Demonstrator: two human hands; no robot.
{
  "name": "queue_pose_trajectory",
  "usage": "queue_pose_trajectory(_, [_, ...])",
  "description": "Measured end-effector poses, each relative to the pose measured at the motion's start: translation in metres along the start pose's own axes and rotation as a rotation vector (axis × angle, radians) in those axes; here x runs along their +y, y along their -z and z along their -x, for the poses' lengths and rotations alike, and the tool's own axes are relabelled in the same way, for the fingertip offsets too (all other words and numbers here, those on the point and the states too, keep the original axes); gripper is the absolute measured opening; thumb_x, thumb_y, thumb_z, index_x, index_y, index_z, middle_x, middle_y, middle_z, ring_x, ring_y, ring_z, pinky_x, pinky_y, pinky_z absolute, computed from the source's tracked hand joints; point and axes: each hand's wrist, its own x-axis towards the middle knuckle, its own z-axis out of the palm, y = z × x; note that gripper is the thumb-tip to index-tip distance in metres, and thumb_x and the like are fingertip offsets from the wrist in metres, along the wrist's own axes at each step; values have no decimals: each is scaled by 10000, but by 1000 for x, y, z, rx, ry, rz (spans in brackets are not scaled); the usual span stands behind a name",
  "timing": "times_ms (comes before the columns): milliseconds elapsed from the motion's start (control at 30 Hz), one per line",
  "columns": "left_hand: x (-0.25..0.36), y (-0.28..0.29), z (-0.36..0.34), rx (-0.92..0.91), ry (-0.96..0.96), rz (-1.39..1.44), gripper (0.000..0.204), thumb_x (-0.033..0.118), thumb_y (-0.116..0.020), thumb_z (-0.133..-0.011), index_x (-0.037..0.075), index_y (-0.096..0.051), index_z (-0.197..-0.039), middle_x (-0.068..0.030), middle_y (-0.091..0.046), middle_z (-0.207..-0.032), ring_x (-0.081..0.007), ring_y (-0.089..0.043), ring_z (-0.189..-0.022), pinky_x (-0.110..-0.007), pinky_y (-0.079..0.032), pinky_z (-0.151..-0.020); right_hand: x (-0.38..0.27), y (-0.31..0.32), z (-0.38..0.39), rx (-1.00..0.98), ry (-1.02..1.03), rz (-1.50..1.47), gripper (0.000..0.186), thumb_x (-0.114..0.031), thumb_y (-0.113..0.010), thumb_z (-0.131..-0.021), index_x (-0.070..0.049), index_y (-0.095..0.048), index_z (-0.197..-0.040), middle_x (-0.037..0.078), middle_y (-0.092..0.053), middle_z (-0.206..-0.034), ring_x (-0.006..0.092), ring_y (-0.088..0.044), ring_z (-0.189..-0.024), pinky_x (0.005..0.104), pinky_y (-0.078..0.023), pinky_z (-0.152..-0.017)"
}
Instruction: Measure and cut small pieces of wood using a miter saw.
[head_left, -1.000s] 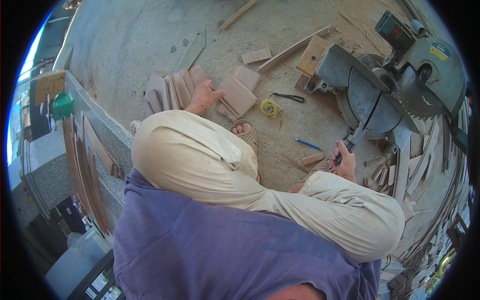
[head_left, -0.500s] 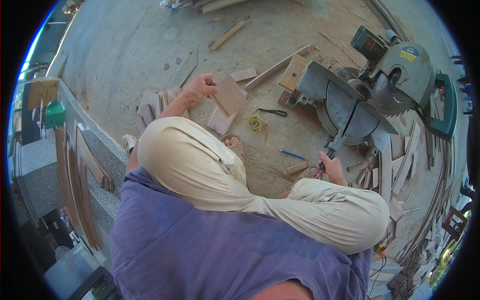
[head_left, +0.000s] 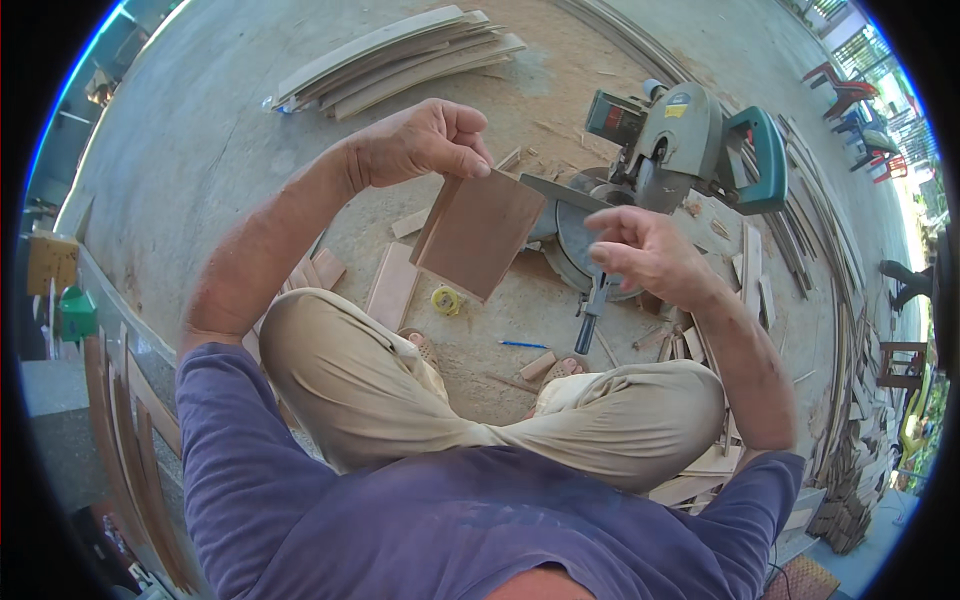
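Note:
My left hand (head_left: pixel 425 145) is closed, its thumb and fingers pinching the upper edge of a short reddish-brown wood board (head_left: pixel 480 235). The board hangs tilted in the air, over the floor between my knees and the saw. My right hand (head_left: pixel 650 258) is raised to the right of the board, fingers bent and apart, with nothing in it. Behind that hand stands a mitre saw (head_left: pixel 680 130) with a green handle and a grey round table. Its lower black-gripped handle (head_left: pixel 586 335) points toward me, apart from my hand.
A yellow tape measure (head_left: pixel 446 300), a blue pencil (head_left: pixel 523 344) and a small wood offcut (head_left: pixel 538 365) lie near my feet. Long planks (head_left: pixel 400 60) are stacked at the far left. More strips and scraps (head_left: pixel 752 270) lie right of the saw. Several chairs (head_left: pixel 850 90) stand far right.
My left hand has lifted the board off the floor pieces toward me. My right hand has let go of the saw's lower handle and risen beside the board. The view has shifted.

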Motion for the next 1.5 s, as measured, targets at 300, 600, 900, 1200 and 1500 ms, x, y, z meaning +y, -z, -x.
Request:
queue_pose_trajectory(300, [3, -54, -10, 307, 102, -469, 364, 250, -868, -896, 10, -638, -1045, -69, -751, -1004, -79, -649, -909, -273, -526, -845, 2, -42, -19, 22, 3, -411, 263, -261, -724, -1027, -7, -696, -1086, 66, -738, -932, 117, -704, -740, 282, -610, -639])
queue_pose_trajectory(600, [1, -96, 3, 274, -80, -1042, 823, 387, -946, -743, -116, -603, -1297, -352, -317, -1653, -461, -327, -1547, -487, -360, -1230, 14, -23, -25, 212, 148, -681, 316, -183, -736, -1001, 47, -627, -1188, 133, -722, -1067, 188, -736, -871, 332, -649, -705])
queue_pose_trajectory(900, [-5, -81, -3, 441, -521, -1342, 468, 209, -889, -693, -20, -591, -972, -333, -392, -1612, -474, -378, -1510, -520, -366, -1214, 9, -25, -20, 170, 186, -629, 300, -178, -754, -998, 5, -691, -1227, 94, -744, -1106, 163, -729, -899, 294, -625, -733])
queue_pose_trajectory(1200, [-13, -69, 4, 454, -533, -1309, 440, 184, -891, -713, -9, -590, -968, -326, -416, -1600, -472, -396, -1501, -530, -370, -1212, -3, -20, -9, 162, 275, -514, 343, -170, -743, -1010, 25, -670, -1283, 92, -744, -1107, 142, -726, -901, 285, -620, -758])
queue_pose_trajectory(1500, [-17, -70, 2, 444, -512, -1288, 487, 203, -910, -698, -32, -614, -1006, -333, -431, -1578, -474, -425, -1476, -513, -380, -1206, -8, -16, -6, 119, 262, -469, 439, -177, -767, -990, 28, -624, -1351, 93, -728, -1168, 137, -719, -931, 295, -619, -786])
